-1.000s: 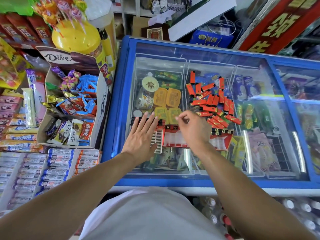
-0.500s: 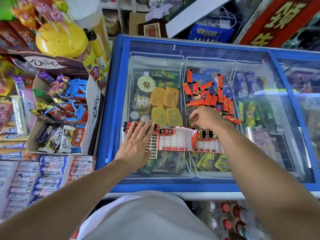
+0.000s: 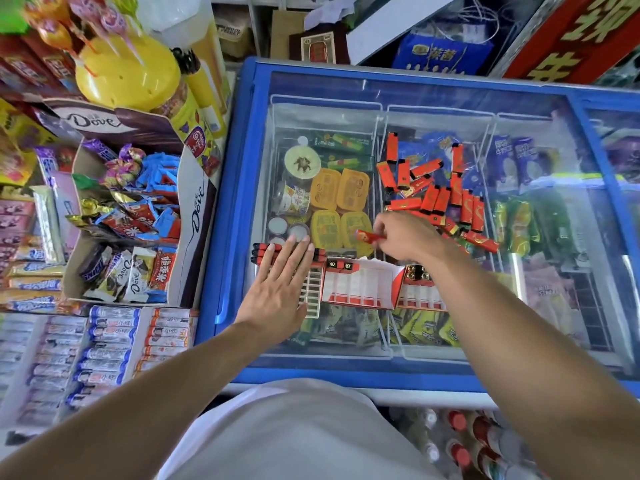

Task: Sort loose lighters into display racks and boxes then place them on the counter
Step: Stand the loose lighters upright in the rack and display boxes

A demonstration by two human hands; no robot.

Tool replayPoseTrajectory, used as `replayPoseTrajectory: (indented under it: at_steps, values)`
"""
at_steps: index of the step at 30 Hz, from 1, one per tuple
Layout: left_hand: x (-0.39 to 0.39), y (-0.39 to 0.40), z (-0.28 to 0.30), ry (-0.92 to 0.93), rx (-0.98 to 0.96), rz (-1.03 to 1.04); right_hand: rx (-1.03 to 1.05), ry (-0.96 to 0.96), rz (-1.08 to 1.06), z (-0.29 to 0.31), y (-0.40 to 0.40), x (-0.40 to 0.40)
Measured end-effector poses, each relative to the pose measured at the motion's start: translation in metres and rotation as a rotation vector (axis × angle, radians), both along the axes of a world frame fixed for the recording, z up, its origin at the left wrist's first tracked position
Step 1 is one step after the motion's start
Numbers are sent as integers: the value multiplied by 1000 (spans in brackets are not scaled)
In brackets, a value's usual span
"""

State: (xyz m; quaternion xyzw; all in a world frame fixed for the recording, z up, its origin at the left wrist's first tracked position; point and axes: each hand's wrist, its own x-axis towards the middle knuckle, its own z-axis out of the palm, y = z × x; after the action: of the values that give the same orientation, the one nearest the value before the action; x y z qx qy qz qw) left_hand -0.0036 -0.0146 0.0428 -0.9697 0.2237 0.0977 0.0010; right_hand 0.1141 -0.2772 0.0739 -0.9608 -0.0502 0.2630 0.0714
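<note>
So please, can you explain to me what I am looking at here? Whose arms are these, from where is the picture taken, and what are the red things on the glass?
There is no machine: a person works with bare hands, and a camera worn on the head looks down at them. That is why both arms enter from below.

The surface is the glass lid of a blue shop freezer; ice creams show through it. On the glass lies a pile of loose red lighters. Nearer the person stand white-and-red display racks, with a few lighters already in them.

The left hand lies flat, pressing on the leftmost rack. The right hand pinches one red lighter, probably to go into a rack.
</note>
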Motion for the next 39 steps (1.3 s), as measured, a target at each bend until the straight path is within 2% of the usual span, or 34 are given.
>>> replayPoseTrajectory:
  at_steps: [5, 11, 20, 25, 31, 39]
  values:
    - [0, -3, 3, 6, -20, 22, 411, -146, -159, 32, 20, -21]
    - [-1, 2, 3, 19, -85, 6, 547, -198, -199, 46, 34, -59]
    - [-1, 11, 7, 23, -107, -44, 515, -251, -214, 55, 58, -92]
    - [-6, 29, 5, -31, -181, 24, 357, -243, -126, 42, 69, -97]
    - [-21, 48, -2, -3, -112, 20, 274, -375, -2, 28, 81, -100]
    - [-19, 45, -1, 74, -187, 53, 231, -519, -53, 11, 93, -101]
